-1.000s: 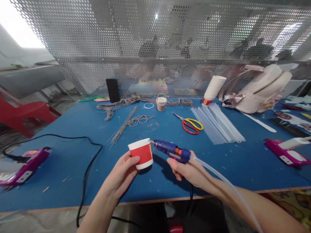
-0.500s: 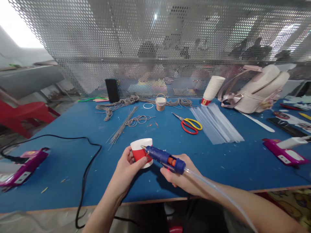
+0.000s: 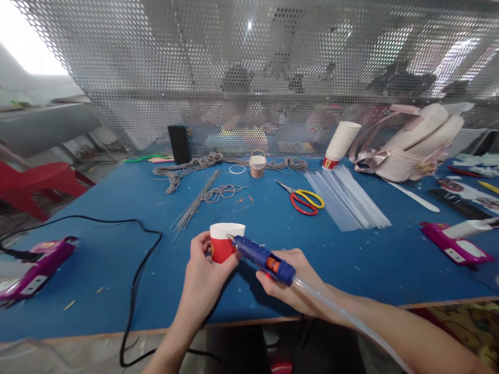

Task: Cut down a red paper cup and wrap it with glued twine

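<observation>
My left hand [image 3: 208, 270] is closed around a red and white paper cup [image 3: 223, 249], its thumb on the front and its fingers behind. In my right hand [image 3: 296, 283] is a blue hot glue gun [image 3: 259, 254], gripped by a handle that my fingers mostly hide. The gun's metal nozzle points left and sits at the cup's wall, near the line between red and white; whether it touches cannot be made out. A long clear glue stick [image 3: 343, 307] trails out of the gun's back end over my right forearm.
Scissors [image 3: 302, 200], clear plastic strips [image 3: 346, 200], thin wires [image 3: 197, 202], grey cord [image 3: 222, 193], a small bucket [image 3: 257, 165] and stacked paper cups [image 3: 342, 143] lie beyond my hands. Purple power strips [image 3: 42, 267] flank the table; a black cable [image 3: 136, 270] loops left. A backpack [image 3: 417, 143] stands right.
My left hand has turned the cup slightly, so its rim looks more level and its lower edge is less visible. The glue gun has stayed at the cup, shifting only a little.
</observation>
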`<state>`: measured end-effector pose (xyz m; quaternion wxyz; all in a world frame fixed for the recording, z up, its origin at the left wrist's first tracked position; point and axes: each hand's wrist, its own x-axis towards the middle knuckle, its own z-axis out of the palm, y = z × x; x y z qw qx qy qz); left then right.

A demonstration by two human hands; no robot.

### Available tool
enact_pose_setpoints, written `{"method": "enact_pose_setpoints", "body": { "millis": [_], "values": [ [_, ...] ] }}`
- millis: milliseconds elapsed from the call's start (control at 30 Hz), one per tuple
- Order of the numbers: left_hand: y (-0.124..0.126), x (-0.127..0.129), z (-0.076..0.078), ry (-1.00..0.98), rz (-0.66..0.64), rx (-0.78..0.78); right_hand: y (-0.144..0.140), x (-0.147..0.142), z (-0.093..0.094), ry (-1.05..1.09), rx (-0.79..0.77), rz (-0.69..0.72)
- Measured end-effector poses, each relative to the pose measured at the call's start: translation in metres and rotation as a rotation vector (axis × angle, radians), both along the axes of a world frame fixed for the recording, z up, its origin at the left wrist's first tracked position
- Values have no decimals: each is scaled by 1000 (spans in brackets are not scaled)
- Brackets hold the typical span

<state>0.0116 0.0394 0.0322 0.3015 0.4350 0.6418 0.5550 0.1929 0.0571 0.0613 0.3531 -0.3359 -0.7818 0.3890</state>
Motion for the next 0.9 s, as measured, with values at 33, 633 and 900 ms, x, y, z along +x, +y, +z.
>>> {"method": "enact_pose_setpoints", "body": {
  "millis": [33,633,900],
  "values": [
    [0,0,0,-21,5,9,0,1,0,-5,-7,-10],
    [-2,-3,8,-261,-47,-13,0,3,4,-31,-198,-51],
    [-5,-2,15,-440,-72,-56,5,6,1,-44,-258,-71]
  ]
}}
